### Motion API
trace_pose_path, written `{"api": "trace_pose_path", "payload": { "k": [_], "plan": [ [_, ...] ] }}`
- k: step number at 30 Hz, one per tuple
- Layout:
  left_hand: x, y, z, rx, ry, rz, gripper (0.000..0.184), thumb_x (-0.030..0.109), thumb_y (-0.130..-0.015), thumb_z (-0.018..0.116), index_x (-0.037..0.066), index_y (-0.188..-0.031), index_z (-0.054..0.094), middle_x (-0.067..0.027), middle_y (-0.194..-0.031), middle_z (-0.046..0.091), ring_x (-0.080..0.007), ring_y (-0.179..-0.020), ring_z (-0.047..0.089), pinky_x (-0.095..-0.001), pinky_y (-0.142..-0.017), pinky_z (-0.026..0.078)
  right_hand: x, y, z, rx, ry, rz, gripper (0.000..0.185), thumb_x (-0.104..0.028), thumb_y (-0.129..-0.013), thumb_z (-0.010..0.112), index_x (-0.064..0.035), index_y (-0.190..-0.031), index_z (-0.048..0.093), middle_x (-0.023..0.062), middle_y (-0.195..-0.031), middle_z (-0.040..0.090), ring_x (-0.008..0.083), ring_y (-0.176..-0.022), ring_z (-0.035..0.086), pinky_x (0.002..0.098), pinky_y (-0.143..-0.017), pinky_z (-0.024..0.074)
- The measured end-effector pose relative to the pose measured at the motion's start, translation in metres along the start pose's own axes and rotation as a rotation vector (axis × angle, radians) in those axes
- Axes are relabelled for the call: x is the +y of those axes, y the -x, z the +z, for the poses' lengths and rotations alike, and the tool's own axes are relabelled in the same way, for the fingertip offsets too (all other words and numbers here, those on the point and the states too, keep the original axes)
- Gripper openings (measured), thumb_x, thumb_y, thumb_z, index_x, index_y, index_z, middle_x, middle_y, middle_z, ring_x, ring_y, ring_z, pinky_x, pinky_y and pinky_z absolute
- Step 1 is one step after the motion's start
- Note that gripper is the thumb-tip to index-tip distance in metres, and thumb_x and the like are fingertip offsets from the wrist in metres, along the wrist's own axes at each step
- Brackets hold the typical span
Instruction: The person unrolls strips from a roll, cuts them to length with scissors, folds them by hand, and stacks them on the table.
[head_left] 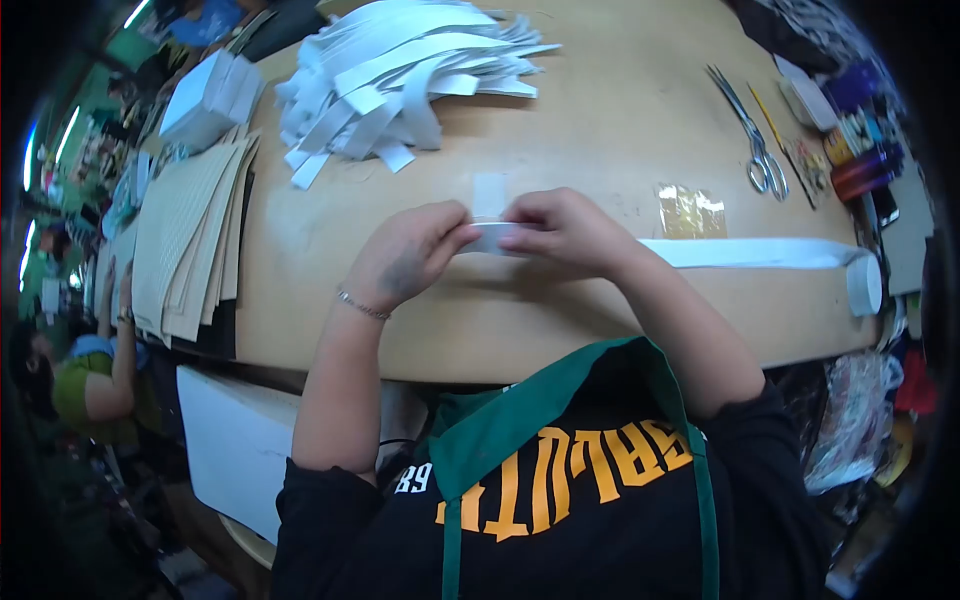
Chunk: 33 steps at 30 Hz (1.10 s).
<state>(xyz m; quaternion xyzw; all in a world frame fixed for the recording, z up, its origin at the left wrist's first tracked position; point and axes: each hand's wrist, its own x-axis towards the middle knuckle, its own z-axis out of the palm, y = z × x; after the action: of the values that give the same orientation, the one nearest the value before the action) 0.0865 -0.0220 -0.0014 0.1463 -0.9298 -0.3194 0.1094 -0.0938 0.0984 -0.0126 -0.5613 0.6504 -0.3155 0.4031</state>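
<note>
Above the table's middle, my left hand (pixel 412 252) is closed, thumb and fingers pinching one end of a short stretch of white flat band (pixel 487 240). My right hand (pixel 568 232) pinches the same band a few centimetres to the right. A long white strip (pixel 750 252) runs from behind my right forearm to a loose roll (pixel 863 284) at the table's right edge; its link to the band in my fingers is hidden by my hand. Just beyond my fingertips, a pale rectangular piece (pixel 490 193) lies flat on the tabletop.
A heap of cut white strips (pixel 420 75) covers the back left. Brown card sheets (pixel 190 235) and a white block-shaped stack (pixel 212 98) stand left. Scissors (pixel 752 140), a yellow pencil (pixel 768 112) and clear tape (pixel 690 210) lie right. Another person (pixel 95 385) sits far left.
</note>
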Motion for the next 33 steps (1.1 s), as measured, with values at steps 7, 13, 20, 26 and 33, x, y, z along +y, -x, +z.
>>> {"api": "trace_pose_path", "payload": {
  "k": [7,13,20,26,33],
  "plan": [
    [0.019,-0.006,0.050,0.157,1.092,-0.339,0.020,0.017,-0.089,0.060,0.001,-0.101,0.061,-0.0034,-0.081,0.064,-0.0067,-0.070,0.056,-0.0200,-0.063,0.046,0.006,0.025,-0.016,0.192,-0.293,0.226,0.022,-0.019,-0.085,0.065,0.0015,-0.091,0.063,0.0030,-0.072,0.060,0.0078,-0.062,0.052,0.0240,-0.054,0.0431],
    [0.026,-0.010,0.056,0.222,1.124,-0.402,0.022,0.018,-0.089,0.060,-0.001,-0.101,0.061,-0.0044,-0.078,0.064,-0.0060,-0.067,0.056,-0.0184,-0.062,0.046,0.003,0.030,-0.014,0.260,-0.292,0.203,0.021,-0.019,-0.085,0.065,0.0014,-0.091,0.064,0.0026,-0.073,0.061,0.0069,-0.063,0.052,0.0232,-0.055,0.0431],
    [0.031,-0.012,0.056,0.205,1.045,-0.375,0.020,0.016,-0.090,0.059,-0.001,-0.100,0.062,-0.0042,-0.078,0.063,-0.0061,-0.068,0.057,-0.0188,-0.062,0.047,0.008,0.035,-0.014,0.270,-0.335,0.183,0.022,-0.020,-0.085,0.065,0.0007,-0.091,0.064,0.0027,-0.075,0.061,0.0069,-0.065,0.052,0.0223,-0.057,0.0432],
    [0.066,-0.032,0.084,0.116,1.155,-0.337,0.016,0.017,-0.089,0.059,0.003,-0.096,0.063,-0.0015,-0.075,0.062,-0.0041,-0.065,0.055,-0.0187,-0.058,0.046,-0.003,0.084,-0.058,0.272,-0.004,0.011,0.020,-0.019,-0.085,0.064,0.0007,-0.087,0.063,0.0010,-0.071,0.058,0.0075,-0.063,0.052,0.0231,-0.056,0.0422],
    [0.144,-0.065,0.125,-0.063,1.160,0.087,0.016,0.017,-0.085,0.060,0.001,-0.084,0.066,-0.0010,-0.064,0.058,-0.0068,-0.056,0.051,-0.0257,-0.052,0.042,-0.076,0.184,-0.124,0.279,0.673,0.230,0.019,-0.017,-0.074,0.068,0.0004,-0.074,0.060,0.0131,-0.064,0.056,0.0257,-0.058,0.055,0.0333,-0.055,0.0403]
  ]
}}
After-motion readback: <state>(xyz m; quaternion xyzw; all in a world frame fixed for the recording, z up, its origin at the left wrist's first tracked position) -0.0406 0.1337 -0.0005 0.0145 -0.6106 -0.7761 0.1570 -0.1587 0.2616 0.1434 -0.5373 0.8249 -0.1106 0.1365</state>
